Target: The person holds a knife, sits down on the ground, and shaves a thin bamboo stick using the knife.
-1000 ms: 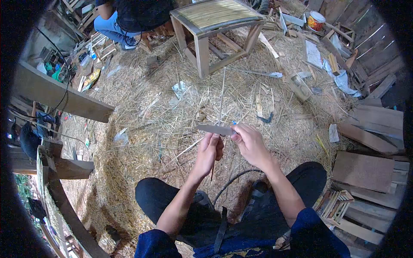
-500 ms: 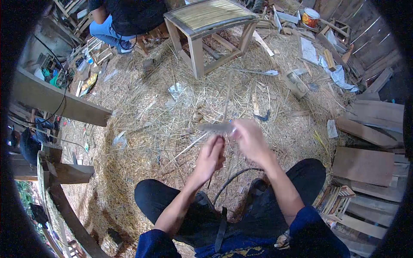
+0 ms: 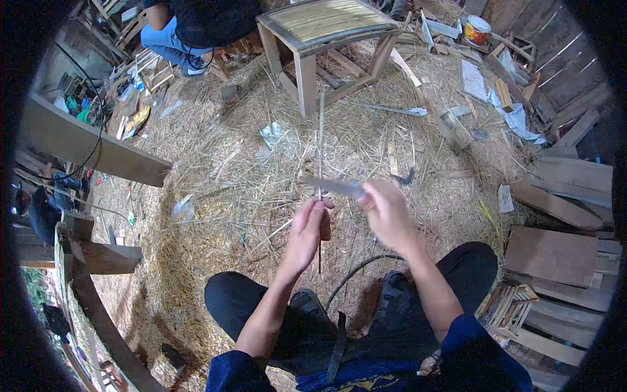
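Observation:
Between the thumb and fingers of my left hand (image 3: 308,227) a thin bamboo-like strip (image 3: 321,137) stands nearly upright, its long pale end pointing away from me and a darker end showing below the hand. My right hand (image 3: 390,215) is closed round the handle of a knife (image 3: 339,187), and the handle is mostly hidden by the fingers. The blade points left and crosses the strip just above my left fingertips. It appears to touch the strip, though the exact contact is too small to tell.
Straw and shavings cover the floor (image 3: 215,176). Ahead is a wooden stool (image 3: 304,81) with a slatted top; a person (image 3: 209,26) sits beside it. A beam (image 3: 98,144) juts in from the left. Boards (image 3: 552,251) lie at right, and a paint bucket (image 3: 477,31) stands behind.
The strip has swung from a slight tilt to nearly upright. My right hand and the knife have shifted a little right and down, and the blade is less blurred.

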The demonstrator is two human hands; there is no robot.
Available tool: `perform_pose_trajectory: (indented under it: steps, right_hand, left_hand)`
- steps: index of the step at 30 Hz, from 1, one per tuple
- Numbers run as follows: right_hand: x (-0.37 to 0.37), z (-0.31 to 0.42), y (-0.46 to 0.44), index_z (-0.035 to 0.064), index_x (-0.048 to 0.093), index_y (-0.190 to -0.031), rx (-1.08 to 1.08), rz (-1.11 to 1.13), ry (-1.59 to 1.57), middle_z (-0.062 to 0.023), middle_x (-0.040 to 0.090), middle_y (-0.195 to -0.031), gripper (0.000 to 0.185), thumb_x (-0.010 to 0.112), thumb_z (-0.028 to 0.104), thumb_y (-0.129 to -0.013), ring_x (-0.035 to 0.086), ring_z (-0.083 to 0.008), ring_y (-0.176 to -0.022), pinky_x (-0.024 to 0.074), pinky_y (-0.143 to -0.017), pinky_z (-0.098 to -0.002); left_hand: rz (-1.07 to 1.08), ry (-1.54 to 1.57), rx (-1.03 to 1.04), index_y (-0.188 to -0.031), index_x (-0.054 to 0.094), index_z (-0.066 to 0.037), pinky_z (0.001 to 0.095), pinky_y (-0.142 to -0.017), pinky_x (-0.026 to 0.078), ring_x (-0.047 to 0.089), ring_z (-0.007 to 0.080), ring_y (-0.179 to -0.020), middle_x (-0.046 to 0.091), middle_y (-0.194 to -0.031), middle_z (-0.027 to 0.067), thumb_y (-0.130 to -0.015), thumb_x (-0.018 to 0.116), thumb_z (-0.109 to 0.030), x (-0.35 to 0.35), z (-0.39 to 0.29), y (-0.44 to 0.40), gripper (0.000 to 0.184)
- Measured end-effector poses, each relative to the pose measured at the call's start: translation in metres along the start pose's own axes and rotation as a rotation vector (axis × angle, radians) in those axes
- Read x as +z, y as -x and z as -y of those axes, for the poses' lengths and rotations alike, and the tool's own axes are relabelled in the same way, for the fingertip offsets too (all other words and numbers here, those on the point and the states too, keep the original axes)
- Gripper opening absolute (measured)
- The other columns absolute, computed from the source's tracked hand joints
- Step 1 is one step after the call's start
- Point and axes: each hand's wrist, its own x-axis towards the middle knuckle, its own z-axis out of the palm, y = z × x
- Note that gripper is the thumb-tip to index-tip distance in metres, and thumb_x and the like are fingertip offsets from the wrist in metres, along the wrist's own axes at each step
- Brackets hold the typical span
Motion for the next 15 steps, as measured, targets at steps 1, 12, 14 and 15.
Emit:
perform_pose_trajectory:
  steps: [1, 12, 14, 15]
  right_hand:
    - [0.006, 0.007, 0.001, 0.0026, 0.059, -0.097, -0.045, 0.038, -0.013, -0.0127, 0.064, -0.086, 0.012, 0.063, 0.011, -0.09, 0.063, -0.0306, -0.086, 0.0453, -0.082, -0.0444]
    - [0.01, 0.004, 0.009, 0.0037, 0.059, -0.099, -0.216, 0.071, 0.024, -0.0119, 0.064, -0.087, 0.019, 0.067, 0.015, -0.086, 0.061, -0.0321, -0.089, 0.0438, -0.077, -0.0448]
    - [0.005, 0.004, 0.009, 0.0039, 0.06, -0.1, -0.226, 0.084, 0.04, -0.0118, 0.064, -0.088, 0.02, 0.067, 0.015, -0.086, 0.061, -0.032, -0.089, 0.0438, -0.078, -0.0443]
    - [0.002, 0.005, 0.009, 0.004, 0.06, -0.101, -0.232, 0.096, 0.067, -0.0117, 0.064, -0.088, 0.02, 0.066, 0.015, -0.086, 0.061, -0.0321, -0.089, 0.0441, -0.078, -0.044]
  left_hand:
    - [0.006, -0.092, 0.034, -0.105, 0.052, -0.005, 0.0244, -0.048, 0.03, 0.035, 0.0057, -0.054, 0.038, -0.067, -0.0042, -0.105, 0.042, -0.023, 0.001, 0.001, 0.0, 0.02]
    - [0.005, -0.49, 0.123, -0.109, 0.054, -0.002, 0.0293, -0.055, 0.038, 0.045, 0.0109, -0.062, 0.049, -0.074, 0.004, -0.098, 0.048, -0.014, 0.007, 0.018, 0.003, 0.017]
    - [0.038, -0.331, 0.008, -0.107, 0.054, -0.003, 0.0296, -0.055, 0.037, 0.044, 0.011, -0.061, 0.047, -0.073, 0.0037, -0.099, 0.047, -0.015, 0.013, 0.008, 0.007, 0.016]
    - [0.052, -0.251, -0.048, -0.106, 0.054, -0.003, 0.0298, -0.054, 0.036, 0.043, 0.0111, -0.061, 0.046, -0.072, 0.0035, -0.099, 0.047, -0.016, 0.015, 0.005, 0.009, 0.016]
